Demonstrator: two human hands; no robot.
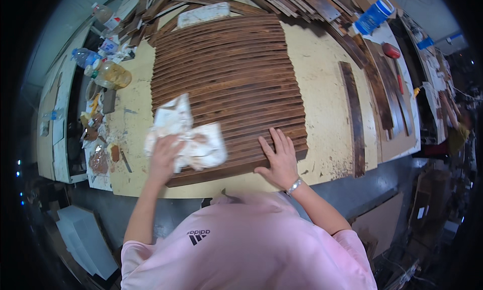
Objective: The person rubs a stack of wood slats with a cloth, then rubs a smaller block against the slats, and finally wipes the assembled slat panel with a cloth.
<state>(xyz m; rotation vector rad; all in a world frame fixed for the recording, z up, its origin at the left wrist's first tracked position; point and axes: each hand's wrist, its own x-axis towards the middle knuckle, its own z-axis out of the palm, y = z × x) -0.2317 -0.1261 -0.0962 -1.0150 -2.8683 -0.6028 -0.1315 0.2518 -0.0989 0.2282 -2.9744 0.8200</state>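
A dark brown ribbed wooden panel lies on the pale worktable, its narrow ridges running from left to right. Over its near left corner is a stained, crumpled white cloth, partly spread and slightly blurred. My left hand grips the cloth at its near left side, with the fingertips partly lost in the folds. At the panel's near right part, my right hand rests palm down with its fingers spread, holding nothing. A metal-banded watch or bracelet circles my right wrist.
Loose wooden strips pile up beyond the panel, beside a folded white cloth. A long dark strip lies to the right. Bottles crowd the left edge; a blue bottle and red-headed mallet are at right.
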